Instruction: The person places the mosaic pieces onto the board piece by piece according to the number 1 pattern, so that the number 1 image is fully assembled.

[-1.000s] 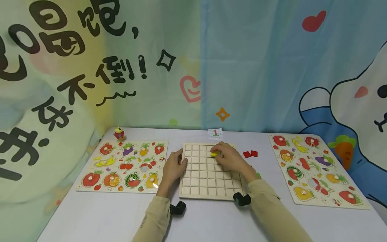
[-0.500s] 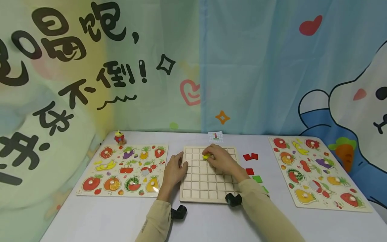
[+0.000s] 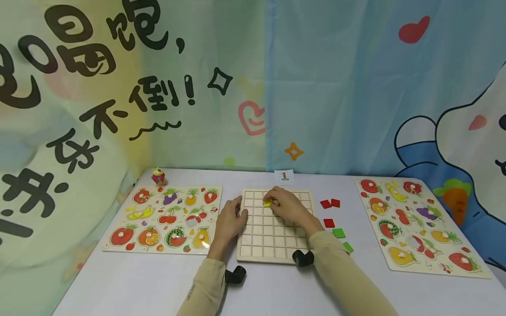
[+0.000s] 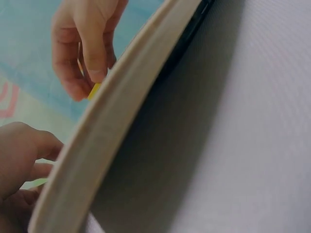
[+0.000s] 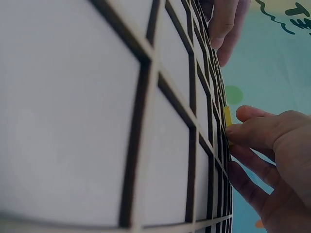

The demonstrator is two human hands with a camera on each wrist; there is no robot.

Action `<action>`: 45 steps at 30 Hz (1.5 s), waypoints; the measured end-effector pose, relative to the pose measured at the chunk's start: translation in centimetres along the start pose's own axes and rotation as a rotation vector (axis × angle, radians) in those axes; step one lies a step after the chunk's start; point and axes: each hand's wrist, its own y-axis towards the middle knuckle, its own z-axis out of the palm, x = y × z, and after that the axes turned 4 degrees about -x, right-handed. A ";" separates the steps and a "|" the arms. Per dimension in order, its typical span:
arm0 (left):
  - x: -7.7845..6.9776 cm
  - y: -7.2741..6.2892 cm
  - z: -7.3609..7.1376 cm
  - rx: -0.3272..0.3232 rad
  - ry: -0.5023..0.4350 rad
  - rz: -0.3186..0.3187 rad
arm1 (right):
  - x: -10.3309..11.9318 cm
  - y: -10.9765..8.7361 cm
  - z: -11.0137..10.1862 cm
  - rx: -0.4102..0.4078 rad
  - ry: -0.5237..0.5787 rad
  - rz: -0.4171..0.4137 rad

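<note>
A pale wooden grid board (image 3: 272, 241) lies flat on the table in front of the person. My right hand (image 3: 285, 206) is over its upper part and pinches a small yellow tile (image 3: 267, 203) between thumb and fingers. In the right wrist view that tile (image 5: 227, 116) stands on edge against the grid, fingertips beside it. My left hand (image 3: 229, 221) rests at the board's left edge, its fingers fairly straight and touching the rim. Part of the left hand (image 4: 22, 165) is hidden behind the board's edge in the left wrist view.
Right of the board lie red tiles (image 3: 329, 223) and green tiles (image 3: 338, 233). A small pattern card (image 3: 284, 177) is behind it. Fruit puzzle boards flank it, one at left (image 3: 162, 219), one at right (image 3: 419, 224). A small toy figure (image 3: 158, 177) stands at back left.
My right hand has moved left across the upper part of the board with the yellow tile, then stays nearly in place. The left hand keeps its place at the board's edge.
</note>
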 end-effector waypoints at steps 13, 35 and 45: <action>0.2 0.0 0.2 -0.001 0.001 -0.001 | -0.1 0.0 0.1 0.003 0.002 -0.002; 0.2 -0.2 0.0 -0.012 -0.008 0.013 | -0.8 -2.2 -1.9 -0.026 0.139 0.148; 0.1 -0.1 0.0 0.000 0.003 0.003 | -1.8 -4.7 -4.0 -0.070 0.108 0.161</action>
